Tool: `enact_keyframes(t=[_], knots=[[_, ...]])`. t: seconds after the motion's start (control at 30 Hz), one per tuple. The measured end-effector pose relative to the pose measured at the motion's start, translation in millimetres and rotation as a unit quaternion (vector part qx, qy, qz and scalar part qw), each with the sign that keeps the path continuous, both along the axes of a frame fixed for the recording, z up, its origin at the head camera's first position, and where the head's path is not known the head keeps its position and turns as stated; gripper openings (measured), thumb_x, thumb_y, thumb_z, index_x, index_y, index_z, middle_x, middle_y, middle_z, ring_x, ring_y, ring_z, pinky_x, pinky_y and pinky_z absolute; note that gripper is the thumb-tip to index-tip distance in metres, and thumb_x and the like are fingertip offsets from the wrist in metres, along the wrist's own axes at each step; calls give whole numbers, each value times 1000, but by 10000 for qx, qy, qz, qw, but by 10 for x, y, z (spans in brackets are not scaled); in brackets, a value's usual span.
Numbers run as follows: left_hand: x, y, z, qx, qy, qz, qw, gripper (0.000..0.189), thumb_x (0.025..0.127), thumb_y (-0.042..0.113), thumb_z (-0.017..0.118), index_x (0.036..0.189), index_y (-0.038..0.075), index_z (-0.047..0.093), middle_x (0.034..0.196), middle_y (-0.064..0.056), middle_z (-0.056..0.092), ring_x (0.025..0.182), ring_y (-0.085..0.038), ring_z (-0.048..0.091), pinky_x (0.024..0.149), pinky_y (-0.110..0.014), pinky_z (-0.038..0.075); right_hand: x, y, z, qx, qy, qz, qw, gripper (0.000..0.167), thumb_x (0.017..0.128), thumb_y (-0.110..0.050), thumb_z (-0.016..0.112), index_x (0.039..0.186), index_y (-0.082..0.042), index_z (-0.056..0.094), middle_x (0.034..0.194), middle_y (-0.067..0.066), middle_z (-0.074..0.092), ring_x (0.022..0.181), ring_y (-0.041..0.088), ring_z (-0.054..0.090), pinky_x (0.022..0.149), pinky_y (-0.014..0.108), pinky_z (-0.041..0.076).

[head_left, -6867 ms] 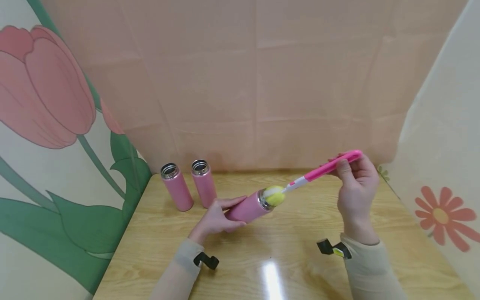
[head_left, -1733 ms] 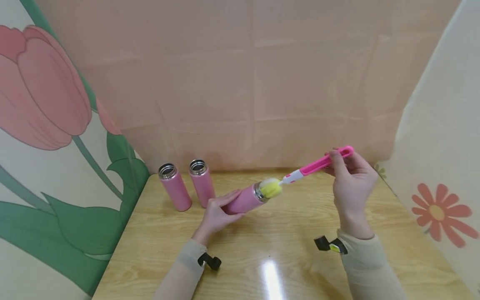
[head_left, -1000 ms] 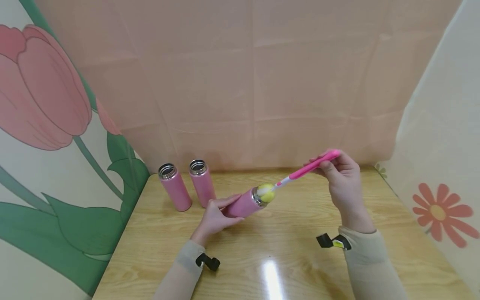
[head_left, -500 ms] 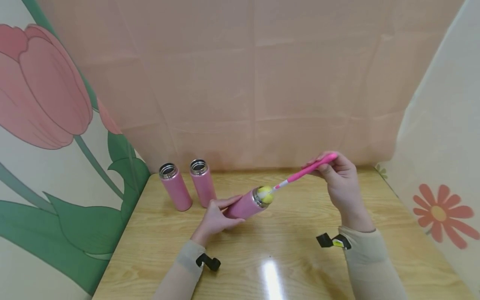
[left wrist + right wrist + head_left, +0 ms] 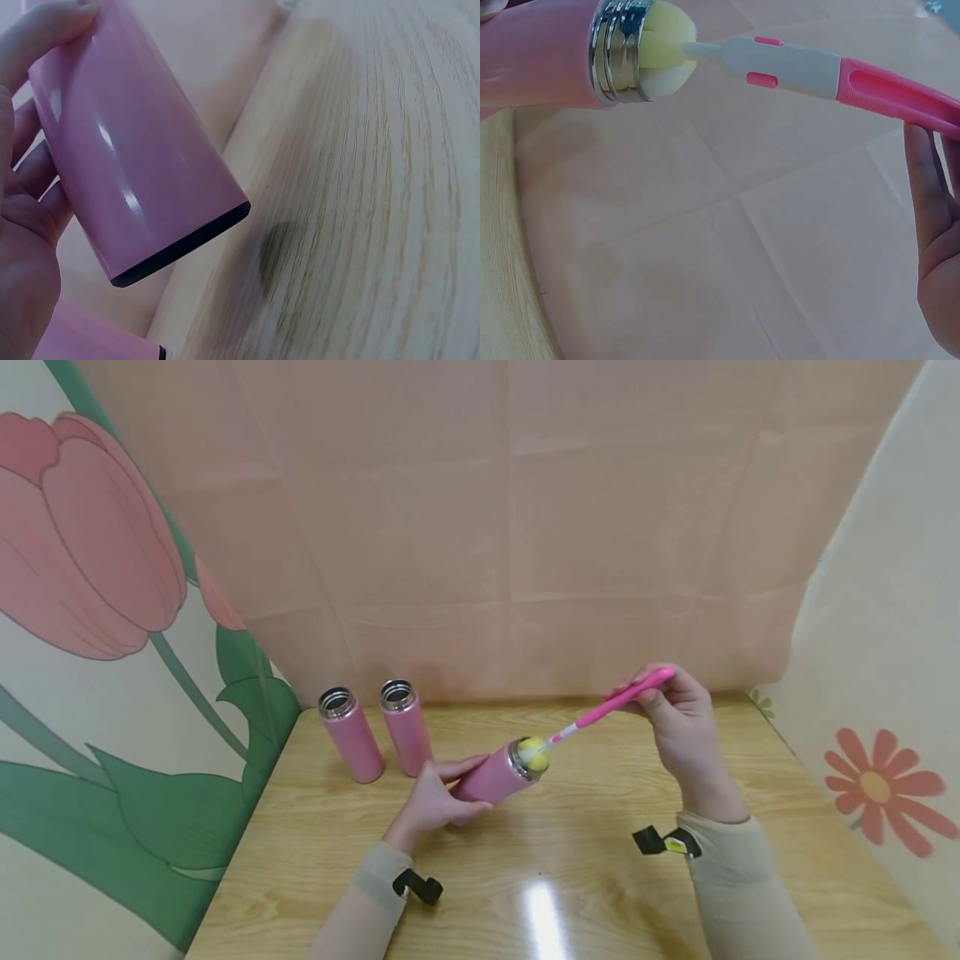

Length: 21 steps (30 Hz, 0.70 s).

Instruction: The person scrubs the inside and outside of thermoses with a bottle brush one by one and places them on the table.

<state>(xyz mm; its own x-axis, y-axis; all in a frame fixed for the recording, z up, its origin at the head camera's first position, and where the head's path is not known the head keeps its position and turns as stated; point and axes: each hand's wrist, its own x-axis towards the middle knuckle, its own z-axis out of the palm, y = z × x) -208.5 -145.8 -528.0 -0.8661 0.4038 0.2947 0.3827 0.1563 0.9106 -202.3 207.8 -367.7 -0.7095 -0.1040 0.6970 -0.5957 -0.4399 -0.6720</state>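
My left hand (image 5: pixel 435 802) grips a pink bottle (image 5: pixel 491 781) around its body, tilted so its steel-rimmed mouth points up and right. Its black base (image 5: pixel 184 244) is raised off the table in the left wrist view. With thumb and fingers, my right hand (image 5: pixel 682 727) pinches the pink handle of a bottle brush (image 5: pixel 622 697). The brush's yellow and white sponge head (image 5: pixel 664 52) is partly inside the mouth, and its outer end bulges out past the rim. How far the sponge reaches inside is hidden.
Two more pink bottles (image 5: pixel 352 739), (image 5: pixel 407 731) stand upright and uncapped at the back left of the wooden table (image 5: pixel 585 893). Behind them hangs a pinkish cloth (image 5: pixel 510 527). Flower-printed panels (image 5: pixel 97 735) flank both sides.
Since 1.7 s ago my right hand has moved left and slightly down, and the sponge sits deeper in the bottle's mouth. The brush handle has turned edge-on. The bottle has dipped slightly.
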Motion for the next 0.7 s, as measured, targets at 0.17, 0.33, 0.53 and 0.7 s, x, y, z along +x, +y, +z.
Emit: enact_keyframes(t=[0.17, 0.33, 0.53, 0.7], knots=[[3, 6, -1, -18, -85, -12, 10000, 71, 81, 20, 97, 146, 23, 69, 143, 4, 68, 131, -24, 65, 110, -54, 50, -19, -4, -22, 81, -61, 9, 9999, 16, 106, 3, 54, 106, 18, 62, 104, 19, 74, 100, 30, 77, 90, 38, 63], [2, 8, -18, -63, -113, 3, 9999, 71, 81, 21, 97, 146, 22, 68, 143, 3, 68, 130, -25, 65, 109, -54, 51, -60, -30, -45, 262, -18, 162, 9995, 14, 107, 5, 53, 107, 16, 63, 105, 17, 74, 101, 29, 78, 90, 38, 63], [25, 51, 39, 54, -182, -77, 9998, 72, 83, 21, 95, 148, 19, 66, 144, 1, 68, 130, -27, 66, 110, -55, 51, -86, -148, -194, 1114, -233, 39, 9935, 10, 107, 3, 58, 107, 9, 66, 106, 11, 79, 102, 23, 78, 89, 37, 63], [46, 114, 107, 41, -273, -236, 9993, 72, 83, 23, 96, 149, 27, 67, 145, 6, 67, 133, -23, 64, 112, -54, 49, -87, -253, -405, 1633, -422, -88, 9856, 9, 105, 3, 61, 108, 10, 65, 108, 9, 80, 102, 21, 78, 88, 39, 64]])
